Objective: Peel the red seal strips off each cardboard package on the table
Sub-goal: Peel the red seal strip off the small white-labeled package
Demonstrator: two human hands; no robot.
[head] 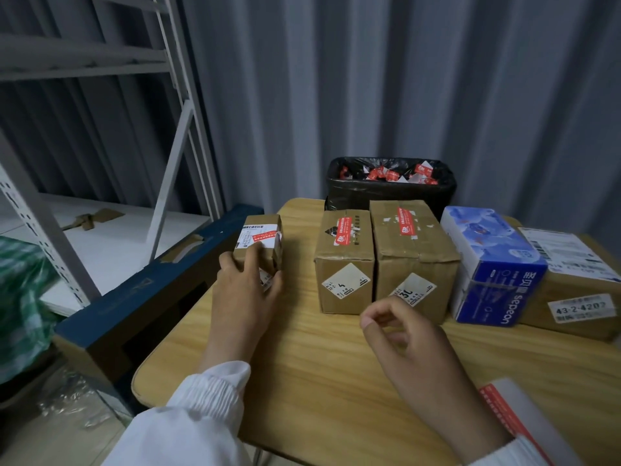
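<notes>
A small cardboard package with a white label and a red seal strip stands at the wooden table's left edge. My left hand grips its near end, thumb on the right side. Two taller brown boxes stand side by side in the middle: the left box carries a red strip, the right box another red strip. My right hand hovers over the table in front of them, fingers loosely curled, holding nothing.
A blue-and-white box and a labelled brown box sit at the right. A black-lined bin behind the table holds several peeled red strips. A red-and-white sheet lies near right. A blue-topped carton and metal shelving stand left.
</notes>
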